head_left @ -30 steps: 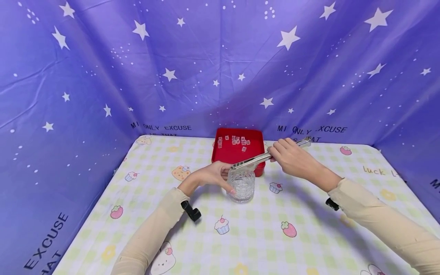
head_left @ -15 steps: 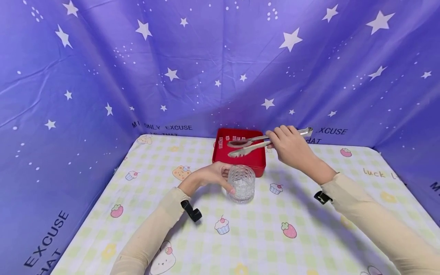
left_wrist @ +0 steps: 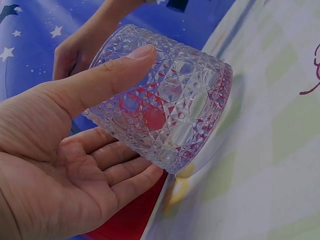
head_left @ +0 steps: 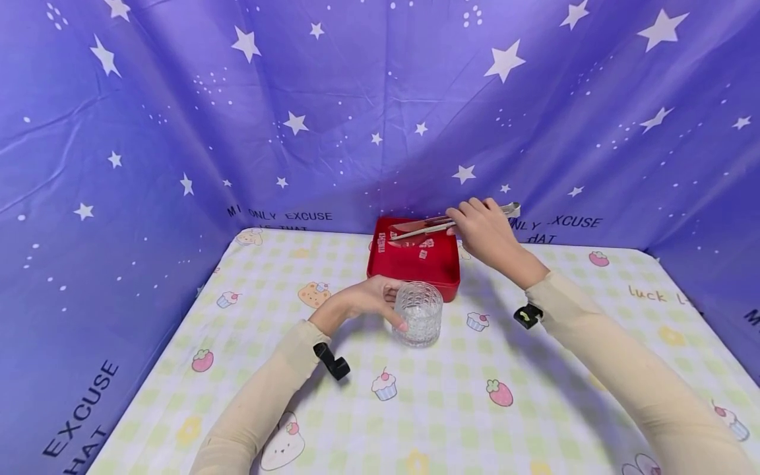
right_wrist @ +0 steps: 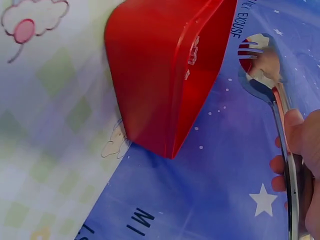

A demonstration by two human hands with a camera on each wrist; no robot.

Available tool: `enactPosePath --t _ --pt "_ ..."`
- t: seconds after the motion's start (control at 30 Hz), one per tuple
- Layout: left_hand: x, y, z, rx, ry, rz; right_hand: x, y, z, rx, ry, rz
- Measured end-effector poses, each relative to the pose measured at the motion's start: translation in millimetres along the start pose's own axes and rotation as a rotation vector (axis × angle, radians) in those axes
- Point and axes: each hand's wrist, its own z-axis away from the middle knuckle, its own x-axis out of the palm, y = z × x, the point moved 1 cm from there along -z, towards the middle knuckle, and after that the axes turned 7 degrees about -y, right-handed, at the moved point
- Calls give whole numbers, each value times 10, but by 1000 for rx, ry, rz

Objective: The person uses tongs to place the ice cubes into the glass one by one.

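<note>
A clear cut-pattern glass [head_left: 418,314] stands on the tablecloth in front of the red tray [head_left: 410,267]. My left hand [head_left: 371,300] holds its side, with the thumb [left_wrist: 120,72] on the near wall and the fingers behind. Whether the glass holds anything is hard to tell through the pattern. My right hand [head_left: 483,234] grips metal tongs [head_left: 424,228] around their arms, above the tray. Their tips are slightly apart over small clear cubes [head_left: 426,244] and partly hide them. In the right wrist view, the tongs [right_wrist: 280,100] show a slotted tip with no cube visible in it.
The tray's side wall [right_wrist: 145,75] rises close in front of the glass. Behind the tray hangs a purple star-printed curtain [head_left: 332,132]. A green-checked cloth [head_left: 285,389] with printed pictures covers the table.
My right hand has moved the tongs from the glass rim back over the tray's far part. The tips spread wide, then came closer together. My left hand and the glass have stayed put.
</note>
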Motion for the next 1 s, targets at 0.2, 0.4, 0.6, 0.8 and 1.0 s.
enactPosePath --t 0.2,0.4,0.6,0.8,1.0 --pt "-10 -7 4 14 -11 -2 107 -1 -163 -1 -78 50" --pt "-10 -24 -9 36 -26 -1 215 -36 -304 -37 -67 87" --pt "-11 -8 3 32 -19 -8 259 -115 -472 -38 -127 121" --pt "-8 -11 -14 35 -16 -7 328 -166 -586 -23 -217 140" --pt "-9 -28 -18 29 -23 -10 393 -221 -632 -7 -280 138"
